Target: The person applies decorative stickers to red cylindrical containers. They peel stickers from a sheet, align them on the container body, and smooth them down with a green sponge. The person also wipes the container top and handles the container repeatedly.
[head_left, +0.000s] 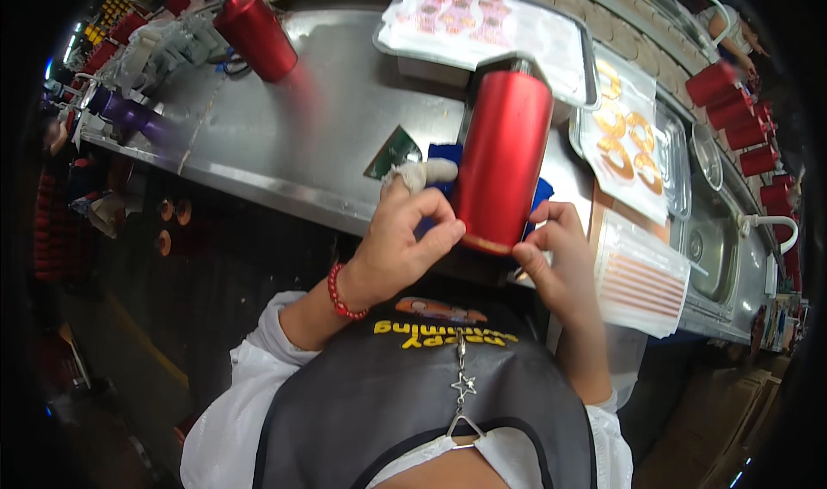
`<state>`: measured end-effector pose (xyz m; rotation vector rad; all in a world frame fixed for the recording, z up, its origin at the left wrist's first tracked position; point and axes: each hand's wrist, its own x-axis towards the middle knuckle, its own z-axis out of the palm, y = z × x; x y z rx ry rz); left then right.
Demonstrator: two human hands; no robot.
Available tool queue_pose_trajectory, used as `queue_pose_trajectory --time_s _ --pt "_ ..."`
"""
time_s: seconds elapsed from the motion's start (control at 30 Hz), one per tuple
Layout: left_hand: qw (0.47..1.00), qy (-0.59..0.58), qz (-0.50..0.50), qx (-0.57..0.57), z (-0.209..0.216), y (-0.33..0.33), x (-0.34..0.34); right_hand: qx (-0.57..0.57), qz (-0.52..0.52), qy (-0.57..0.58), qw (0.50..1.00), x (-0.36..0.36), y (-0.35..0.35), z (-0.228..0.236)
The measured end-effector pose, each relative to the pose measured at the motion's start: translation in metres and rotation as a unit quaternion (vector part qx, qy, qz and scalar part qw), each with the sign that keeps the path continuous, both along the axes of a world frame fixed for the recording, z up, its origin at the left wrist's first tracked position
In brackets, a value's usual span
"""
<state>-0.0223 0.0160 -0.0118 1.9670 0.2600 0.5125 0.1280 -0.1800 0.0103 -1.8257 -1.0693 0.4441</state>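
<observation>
A glossy red metal bottle [506,157] lies in front of me, its near end toward my body and its silver neck at the far end. It rests over a dark support with blue padding [444,153]. Round its near rim runs a thin copper-coloured band [487,245]. My left hand [403,239] is closed, thumb and forefinger pressed together against the bottle's near left edge; one finger wears a whitish wrap [422,175]. On the opposite side my right hand [556,256] has curled fingers, with thumb and fingertips at the near right edge. Anything thin between the fingertips is hidden.
A tray with pink patterned sheets [469,15] stands behind the bottle. To the right lie paper with curved gold pieces [627,131], striped sheets [644,269] and a sink [713,252]. Another red bottle [256,37] and a green card [394,153] are on the steel bench [250,136].
</observation>
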Motion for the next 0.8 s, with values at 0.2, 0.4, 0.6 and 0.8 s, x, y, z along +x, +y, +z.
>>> queue_pose_trajectory --time_s 0.2,0.4,0.6,0.8 --pt "1.000 0.000 0.007 0.002 0.0001 -0.0039 -0.0007 0.009 -0.009 0.039 0.999 -0.0023 -0.0035 -0.0062" --pt "1.000 -0.009 0.008 0.013 -0.0010 -0.0053 0.0003 0.004 -0.019 0.042 0.999 -0.0024 -0.0043 -0.0045" --pt "1.000 -0.021 0.009 0.019 -0.0011 -0.0073 0.0010 0.007 -0.022 0.038 0.999 -0.0024 -0.0054 -0.0068" --pt "1.000 0.001 0.000 0.019 -0.0001 -0.0038 -0.0004 0.013 -0.019 0.046 0.999 -0.0042 -0.0046 -0.0043"
